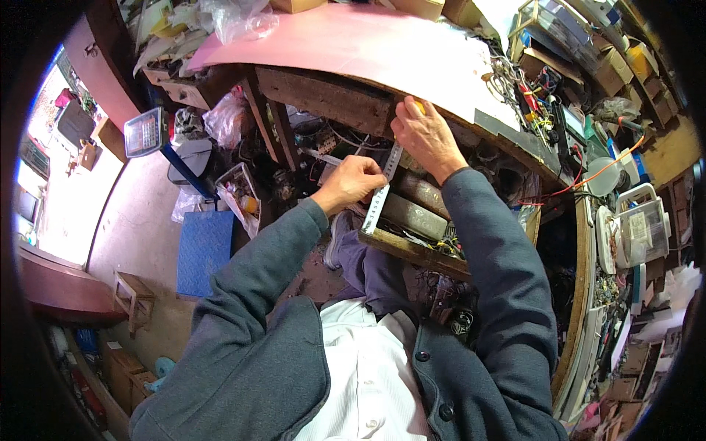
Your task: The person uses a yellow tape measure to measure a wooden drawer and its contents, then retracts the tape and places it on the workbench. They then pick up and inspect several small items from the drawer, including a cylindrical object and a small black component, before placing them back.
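Observation:
A white tape measure blade (376, 212) runs along the left side of an open wooden drawer (415, 252), from its front corner toward the bench. My left hand (348, 182) pinches the blade partway along with thumb and fingers. At the bench edge, the fingers of my right hand (426, 141) are curled round the tape measure's far end. A bit of yellow-orange, seemingly its case, shows between those fingers; the rest is hidden. Grey metal boxes (412, 215) and some wires lie in the drawer, below my right forearm.
The drawer belongs to a workbench with a pink top (353, 40). Tools and wires (526, 95) clutter its right end. Left stand a blue platform scale (204, 253) and a small wooden stool (134, 295). A clear plastic container (641, 231) is at the right, among piled goods.

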`<state>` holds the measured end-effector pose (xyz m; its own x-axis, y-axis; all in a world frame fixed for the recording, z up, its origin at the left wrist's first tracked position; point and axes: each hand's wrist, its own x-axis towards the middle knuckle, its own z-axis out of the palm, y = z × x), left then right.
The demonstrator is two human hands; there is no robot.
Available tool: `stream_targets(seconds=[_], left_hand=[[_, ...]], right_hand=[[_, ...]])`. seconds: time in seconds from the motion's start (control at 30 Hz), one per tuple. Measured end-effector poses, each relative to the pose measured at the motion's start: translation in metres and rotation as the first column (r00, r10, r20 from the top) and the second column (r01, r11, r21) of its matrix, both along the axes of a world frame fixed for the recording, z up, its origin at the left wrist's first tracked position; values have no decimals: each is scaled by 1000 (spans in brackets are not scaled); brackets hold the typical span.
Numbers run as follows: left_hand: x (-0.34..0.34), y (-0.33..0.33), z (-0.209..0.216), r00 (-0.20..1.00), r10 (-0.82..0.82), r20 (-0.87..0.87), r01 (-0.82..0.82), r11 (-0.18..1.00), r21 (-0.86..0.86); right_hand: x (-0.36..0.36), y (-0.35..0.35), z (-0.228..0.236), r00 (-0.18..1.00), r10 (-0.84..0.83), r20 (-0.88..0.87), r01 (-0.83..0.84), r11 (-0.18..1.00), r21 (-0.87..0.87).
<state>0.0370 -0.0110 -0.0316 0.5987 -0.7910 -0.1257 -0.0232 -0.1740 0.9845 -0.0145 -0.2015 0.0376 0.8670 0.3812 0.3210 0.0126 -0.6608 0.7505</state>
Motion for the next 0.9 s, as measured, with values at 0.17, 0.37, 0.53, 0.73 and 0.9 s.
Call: stream_targets(seconds=[0.17, 0.37, 0.53, 0.73, 0.9], left_hand=[[19, 31, 14, 971, -139, -193, 120, 987, -107], [23, 39, 31, 910, -408, -81, 414, 904, 104], [36, 44, 23, 947, -291, -137, 299, 953, 45], [18, 35, 1, 927, 42, -374, -117, 976, -182], [0, 26, -15, 606, -12, -796, -341, 900, -273]], right_hand=[[-31, -6, 9, 971, 73, -227, 11, 938, 346], [-103, -10, 12, 797, 217, -564, 380, 547, 746], [-138, -7, -4, 815, 138, -563, 459, 439, 772], [-152, 14, -21, 865, -69, -497, 493, 296, 818], [-148, 39, -22, 854, -178, -489, 519, 238, 821]])
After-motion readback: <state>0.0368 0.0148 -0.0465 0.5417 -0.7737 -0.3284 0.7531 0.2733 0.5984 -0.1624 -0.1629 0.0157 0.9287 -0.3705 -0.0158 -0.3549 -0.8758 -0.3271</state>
